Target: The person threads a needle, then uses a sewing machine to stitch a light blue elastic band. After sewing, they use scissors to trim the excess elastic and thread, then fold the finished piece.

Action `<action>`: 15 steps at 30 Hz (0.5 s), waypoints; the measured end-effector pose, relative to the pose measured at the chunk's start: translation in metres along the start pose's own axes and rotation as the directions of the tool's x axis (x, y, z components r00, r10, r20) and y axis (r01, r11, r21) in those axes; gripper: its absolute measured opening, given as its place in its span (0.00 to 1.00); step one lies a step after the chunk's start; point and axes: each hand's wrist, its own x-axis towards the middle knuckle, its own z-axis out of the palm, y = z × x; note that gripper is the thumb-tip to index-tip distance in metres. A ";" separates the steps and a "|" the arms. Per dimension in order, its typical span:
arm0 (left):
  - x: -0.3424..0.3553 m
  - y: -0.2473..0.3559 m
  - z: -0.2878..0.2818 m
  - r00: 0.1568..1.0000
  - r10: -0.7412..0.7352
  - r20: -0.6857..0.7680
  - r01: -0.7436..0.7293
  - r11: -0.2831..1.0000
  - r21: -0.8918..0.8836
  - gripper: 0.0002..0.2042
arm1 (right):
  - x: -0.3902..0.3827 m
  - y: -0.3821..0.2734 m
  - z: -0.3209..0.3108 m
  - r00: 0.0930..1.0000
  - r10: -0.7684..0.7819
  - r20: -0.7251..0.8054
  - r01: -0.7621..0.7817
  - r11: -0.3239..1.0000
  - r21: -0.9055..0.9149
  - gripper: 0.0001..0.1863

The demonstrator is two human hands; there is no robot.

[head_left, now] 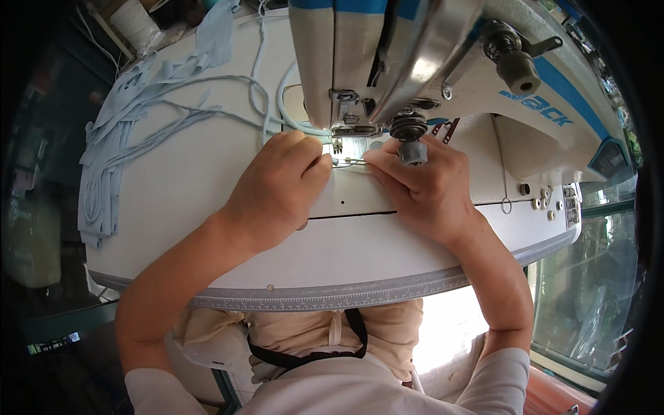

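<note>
Pale-blue thin fabric cord (pixel 294 124) sits under presser foot (pixel 337 144) of white sewing machine (pixel 415 62); left hand (pixel 277 187) & right hand (pixel 422 183) pinch it shut-fingered. Sewn strips (pixel 111 159) piled left; stitching looks midway.

The person wears a white short-sleeved top (pixel 325 394), beige trousers (pixel 304 332) and a black strap (pixel 304 356).

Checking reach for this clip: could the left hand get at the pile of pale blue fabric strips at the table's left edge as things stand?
Probably yes. The left hand is pinching a thin cord at the presser foot, and only bare white table lies between it and the pale blue strips; it would have to let go first.
</note>
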 end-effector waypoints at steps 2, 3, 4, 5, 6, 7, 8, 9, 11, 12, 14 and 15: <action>-0.003 0.004 -0.002 0.999 -0.016 0.033 0.016 1.000 0.018 0.15 | 0.000 -0.002 0.001 1.000 -0.023 0.002 0.023 0.999 -0.033 0.07; -0.004 0.005 -0.003 0.998 -0.031 0.054 0.030 0.999 0.015 0.16 | 0.000 -0.002 0.003 0.999 -0.036 0.005 0.036 0.998 -0.051 0.07; -0.006 0.006 -0.004 0.996 -0.046 0.074 0.045 0.999 0.015 0.17 | 0.000 -0.002 0.004 0.999 -0.051 0.008 0.051 0.996 -0.067 0.08; -0.007 0.009 -0.006 0.995 -0.067 0.081 0.066 0.998 0.004 0.18 | 0.000 -0.003 0.005 0.999 -0.052 0.013 0.053 0.995 -0.080 0.08; -0.008 0.012 -0.009 0.992 -0.087 0.088 0.088 0.996 -0.007 0.19 | 0.000 -0.003 0.004 0.998 -0.054 0.019 0.055 0.994 -0.092 0.08; -0.008 0.014 -0.010 0.990 -0.103 0.094 0.105 0.994 -0.018 0.20 | -0.001 -0.003 0.003 0.998 -0.054 0.024 0.056 0.992 -0.109 0.09; -0.009 0.016 -0.012 0.989 -0.097 0.108 0.098 0.995 -0.005 0.21 | -0.001 -0.003 0.003 0.998 -0.054 0.023 0.057 0.991 -0.119 0.09; -0.011 0.017 -0.014 0.988 -0.091 0.122 0.090 0.996 0.008 0.22 | -0.002 -0.002 0.004 0.998 -0.055 0.022 0.057 0.990 -0.129 0.09; -0.012 0.017 -0.016 0.987 -0.093 0.132 0.090 0.995 0.030 0.22 | -0.001 -0.001 0.005 0.999 -0.054 0.009 0.055 0.990 -0.133 0.09; -0.012 0.016 -0.016 0.987 -0.100 0.128 0.096 0.995 0.039 0.22 | -0.001 -0.001 0.007 0.999 -0.052 -0.005 0.051 0.991 -0.127 0.09; -0.011 0.015 -0.016 0.985 -0.107 0.133 0.102 0.994 0.042 0.21 | 0.000 0.001 0.007 0.998 -0.053 -0.037 0.049 0.992 -0.114 0.08; -0.011 0.015 -0.015 0.984 -0.106 0.143 0.102 0.994 0.034 0.21 | 0.000 0.001 0.007 0.997 -0.053 -0.056 0.047 0.993 -0.107 0.08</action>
